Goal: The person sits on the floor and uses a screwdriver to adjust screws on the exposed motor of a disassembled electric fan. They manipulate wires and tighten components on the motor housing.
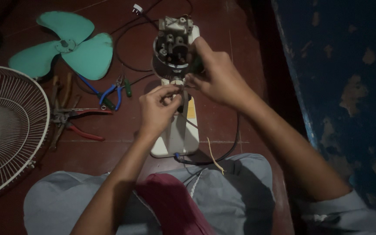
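Observation:
A stripped fan motor (pixel 172 48) with bare metal parts sits on top of a white fan body (pixel 180 135) lying on the dark red floor. My right hand (pixel 216 76) wraps around the motor's right side near its lower end. My left hand (pixel 159 109) pinches a small pale part or wire just under the motor, fingertips close to those of the right hand. What the fingers pinch is too small and dim to tell. A black cord (pixel 227 152) and a thin yellow wire (pixel 214 159) trail from the body's near end.
A green three-blade fan propeller (pixel 72 45) lies at upper left. A white wire fan guard (pixel 9 126) fills the left edge. Pliers with red handles (pixel 81 126), blue-handled pliers (pixel 109 93) and screwdrivers lie between them. A dark blue peeling wall (pixel 349 87) stands at right.

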